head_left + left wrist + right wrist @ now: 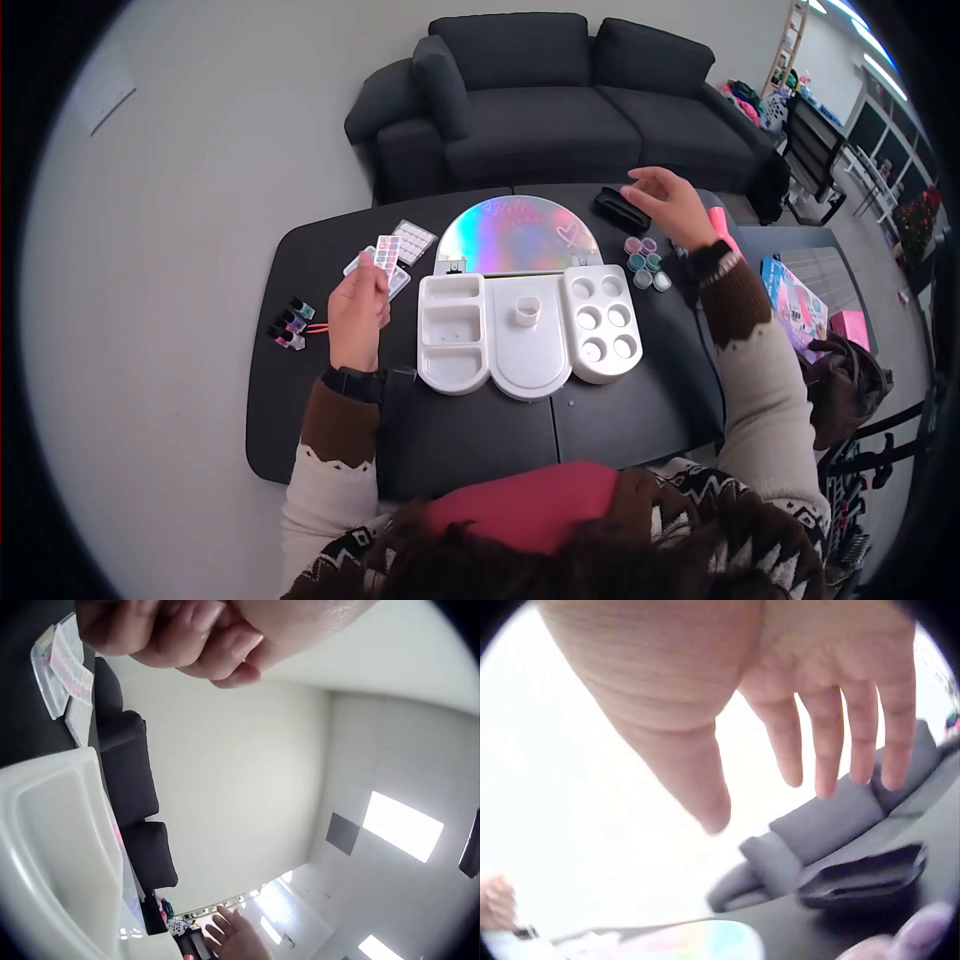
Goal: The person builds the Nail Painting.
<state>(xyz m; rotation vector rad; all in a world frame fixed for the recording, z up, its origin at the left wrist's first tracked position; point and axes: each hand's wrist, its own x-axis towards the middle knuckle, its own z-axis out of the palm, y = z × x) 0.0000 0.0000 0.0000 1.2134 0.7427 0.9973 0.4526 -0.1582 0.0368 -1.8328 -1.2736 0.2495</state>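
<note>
My left hand (pixel 358 312) is raised beside the white organizer's left tray (pixel 452 285), its fingers (pixel 199 619) curled in with nothing visible in them. Just past it lie the sheet of small colored stickers (pixel 387 252) and a white sheet (pixel 414 241). My right hand (pixel 672 205) hovers over the table's far right, fingers (pixel 826 742) spread and extended, holding nothing. Below it sits a black case (pixel 621 210), which shows apart from the fingers in the right wrist view. Small glitter pots (pixel 642 262) stand close to that wrist.
At the table's middle stands the organizer's holographic lid (pixel 520 240), with a small white cup (pixel 526 310) in front. Nail polish bottles (pixel 290 325) and orange tweezers (pixel 317 328) lie left. Rightward are a pink object (pixel 722 230), a printed box (pixel 795 300) and a dark sofa (pixel 550 120) behind.
</note>
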